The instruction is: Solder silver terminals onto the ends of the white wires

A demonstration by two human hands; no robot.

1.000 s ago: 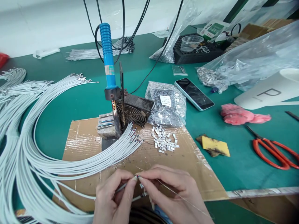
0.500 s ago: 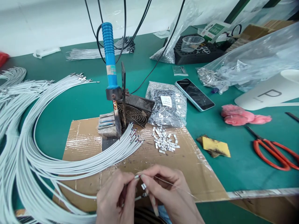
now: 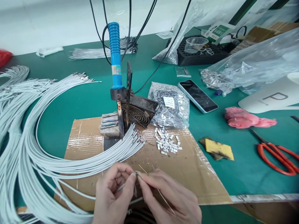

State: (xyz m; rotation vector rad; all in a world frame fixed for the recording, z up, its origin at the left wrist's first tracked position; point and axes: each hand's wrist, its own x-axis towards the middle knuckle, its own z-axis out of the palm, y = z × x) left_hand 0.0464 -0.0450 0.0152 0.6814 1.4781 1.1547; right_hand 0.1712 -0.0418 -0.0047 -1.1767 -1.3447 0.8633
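My left hand (image 3: 115, 194) pinches the end of a white cable between thumb and forefinger, above the brown cardboard (image 3: 168, 169). Against it, my right hand (image 3: 165, 196) has its thumb and forefinger closed at the same cable tip, the fingertips of both hands almost touching. A thin solder-like wire (image 3: 166, 202) runs through my right hand and sticks out past the fingers. Beyond my hands lies a bundle of white cables (image 3: 93, 163). A blue-handled soldering iron (image 3: 115, 53) stands tip-down in a holder behind the bundle's ends.
Small white pieces (image 3: 167, 141) lie scattered on the cardboard, before a plastic bag (image 3: 169, 105). To the right are a phone (image 3: 198, 95), a yellow sponge (image 3: 219, 148), pink cloth (image 3: 247, 117) and red-handled scissors (image 3: 275, 155). A black fan (image 3: 137, 110) sits behind the iron.
My fingertips have shifted on the cable tip, and my right hand has turned more palm-down. The small white piece seen below the fingers no longer shows. The view has moved slightly.
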